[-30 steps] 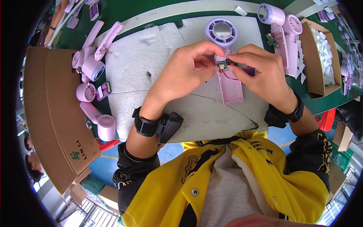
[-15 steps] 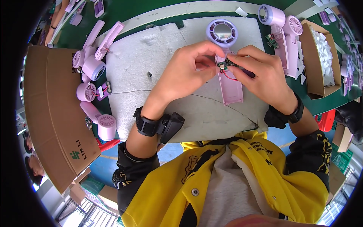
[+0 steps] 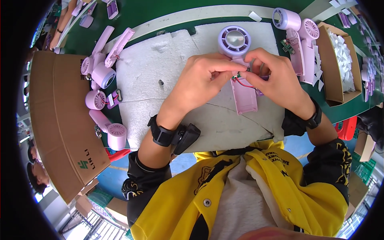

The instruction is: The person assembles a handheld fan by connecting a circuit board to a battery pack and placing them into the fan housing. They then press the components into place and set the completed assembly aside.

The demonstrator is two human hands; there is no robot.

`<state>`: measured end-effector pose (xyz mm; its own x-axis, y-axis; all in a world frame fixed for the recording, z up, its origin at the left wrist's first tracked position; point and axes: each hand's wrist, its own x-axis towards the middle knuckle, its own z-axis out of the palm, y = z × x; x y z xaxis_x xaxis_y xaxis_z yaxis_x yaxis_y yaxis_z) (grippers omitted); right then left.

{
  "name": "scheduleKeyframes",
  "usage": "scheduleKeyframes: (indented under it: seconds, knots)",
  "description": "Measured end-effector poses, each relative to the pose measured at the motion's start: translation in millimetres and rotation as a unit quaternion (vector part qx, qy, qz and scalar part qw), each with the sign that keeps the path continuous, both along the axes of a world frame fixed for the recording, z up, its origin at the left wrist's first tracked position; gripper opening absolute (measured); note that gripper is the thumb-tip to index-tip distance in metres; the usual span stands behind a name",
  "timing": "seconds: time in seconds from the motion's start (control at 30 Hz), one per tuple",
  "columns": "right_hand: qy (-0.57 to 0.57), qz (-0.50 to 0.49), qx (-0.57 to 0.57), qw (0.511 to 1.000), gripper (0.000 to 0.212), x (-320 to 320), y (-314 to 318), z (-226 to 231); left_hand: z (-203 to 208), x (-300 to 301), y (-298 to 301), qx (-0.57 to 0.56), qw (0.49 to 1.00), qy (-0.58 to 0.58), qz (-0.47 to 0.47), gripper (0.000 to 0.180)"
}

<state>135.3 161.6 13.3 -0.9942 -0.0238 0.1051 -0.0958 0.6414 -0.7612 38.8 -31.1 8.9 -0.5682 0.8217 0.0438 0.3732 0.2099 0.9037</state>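
A handheld fan with a lilac ring head [image 3: 235,40] lies on a white foam sheet [image 3: 142,74], its pink handle shell [image 3: 245,102] open and pointing toward me. Over the top of the shell is a small green circuit board [image 3: 239,75], mostly hidden by fingers. Red and black wires [image 3: 245,84] run from it across the shell. My left hand [image 3: 200,78] pinches the board's left side, thumb and forefinger together. My right hand [image 3: 276,74] grips its right side with thumb and forefinger. Part of a purple piece [image 3: 260,93] shows below my right hand.
Several pink fan parts [image 3: 105,74] line the foam's left side beside a large cardboard box [image 3: 66,116]. At right are more fan shells [image 3: 307,52] and an open carton [image 3: 334,94] of white paper pieces. A person's arm [image 3: 64,24] shows at far left.
My left thumb and forefinger, apart before, have closed in on the board, which is now more covered. My right fingers have shifted around it. The view has moved slightly.
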Motion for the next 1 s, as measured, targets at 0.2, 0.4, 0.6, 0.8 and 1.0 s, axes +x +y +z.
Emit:
scheduleKeyframes:
  seconds: [0.2, 0.4, 0.6, 0.8, 1.0]
  knots:
    - [-0.089, 0.020, -0.065, 0.994, 0.039, 0.2, 3.1, 4.2, -2.5, 5.8, 3.1, 0.023, 0.999, -0.005, 0.029, 0.023]
    - [-0.100, 0.110, -0.118, 0.982, 0.052, 0.7, 11.1, 7.9, -11.8, 3.9, 2.5, 0.073, 0.995, -0.049, 0.047, 0.019]
    - [-0.024, 0.125, -0.044, 0.991, 0.059, 0.2, 11.1, 10.2, -9.3, -7.3, -5.7, 0.064, 0.996, -0.002, 0.066, 0.022]
    - [-0.006, 0.122, 0.046, 0.991, 0.041, 0.4, 20.3, 13.9, 1.3, -15.1, -12.3, 0.010, 0.999, -0.043, 0.025, 0.032]
    - [0.087, 0.131, 0.117, 0.981, 0.022, 0.5, 27.1, 17.8, -2.3, -10.8, -10.5, 0.054, 0.994, -0.087, 0.039, 0.035]
